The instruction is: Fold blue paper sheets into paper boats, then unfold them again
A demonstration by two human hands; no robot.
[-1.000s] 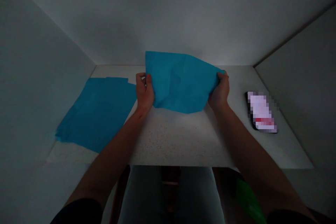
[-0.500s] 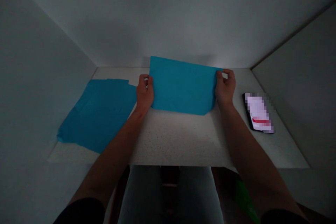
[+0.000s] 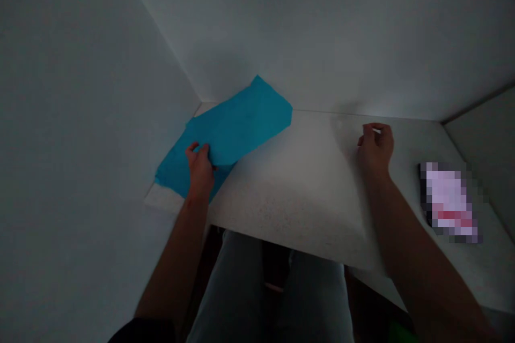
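A folded blue sheet [image 3: 245, 120] hangs over the left part of the white table [image 3: 298, 193], above a stack of blue sheets [image 3: 175, 171] lying there. My left hand [image 3: 200, 170] pinches the near corner of the folded sheet. My right hand [image 3: 375, 146] hovers over the table to the right, its fingers loosely curled with nothing in them, well apart from the paper.
A phone [image 3: 448, 201] with a lit, blurred screen lies on the table at the right. White walls enclose the table at the left, back and right. My legs show below the table's front edge.
My right hand let go of the folded sheet. My left hand carried it left over the blue stack. The camera turned toward the left.
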